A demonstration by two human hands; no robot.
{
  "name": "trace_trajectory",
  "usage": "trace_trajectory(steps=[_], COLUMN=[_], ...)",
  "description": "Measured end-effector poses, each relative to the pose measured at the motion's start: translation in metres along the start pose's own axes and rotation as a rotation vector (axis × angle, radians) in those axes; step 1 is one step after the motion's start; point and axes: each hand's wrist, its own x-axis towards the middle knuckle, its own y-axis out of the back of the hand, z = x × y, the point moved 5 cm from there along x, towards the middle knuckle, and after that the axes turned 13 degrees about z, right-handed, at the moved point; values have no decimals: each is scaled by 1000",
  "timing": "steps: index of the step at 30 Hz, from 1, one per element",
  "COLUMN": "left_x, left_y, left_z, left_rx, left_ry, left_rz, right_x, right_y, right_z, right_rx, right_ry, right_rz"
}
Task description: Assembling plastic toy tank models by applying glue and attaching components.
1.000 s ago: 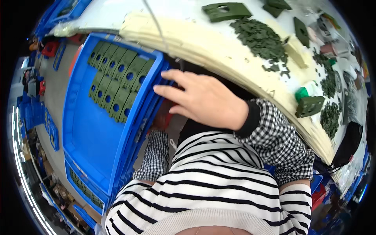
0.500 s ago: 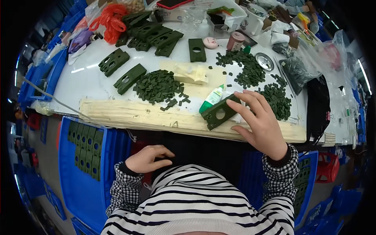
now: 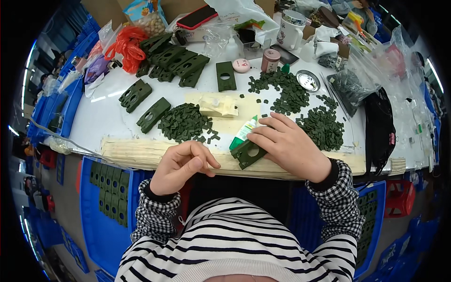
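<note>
Fingers of right hand against green plate.

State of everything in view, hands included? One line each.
Left hand: empty, fingers loosely curled.
Right hand: on the holed part, thumb hidden.
Holed part: right end covered.
Green-white bottle: nozzle toward upper right of picture.
Chips: loose heaps.
Phone: face up, screen dark.
Mug: upright, lid unclear.
Left blue crate: partly filled with green parts.
Orange-red bag: crumpled.

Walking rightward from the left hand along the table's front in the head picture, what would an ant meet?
Left hand → green part → right hand → black bag.
</note>
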Motion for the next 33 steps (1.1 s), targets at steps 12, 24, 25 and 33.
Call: trace_trajectory(steps=[12,24,25,33], left_x=[-18,19,24,58], left_y=[-30,20,29,81], left_z=[-56,-25,-17,-5], left_rx=[-498,-1128,-1209,-1315], left_ry=[535,-59,-109,-342], left_rz=[-286,-246,-259,-344], right_x=[32,45,46,52], right_y=[39,50,37,-42], right_z=[-69,-14,-12,-21], right_rx=[37,165,191,207], right_ry=[140,-230,-247,-297], right_rz=[39,298,354,116])
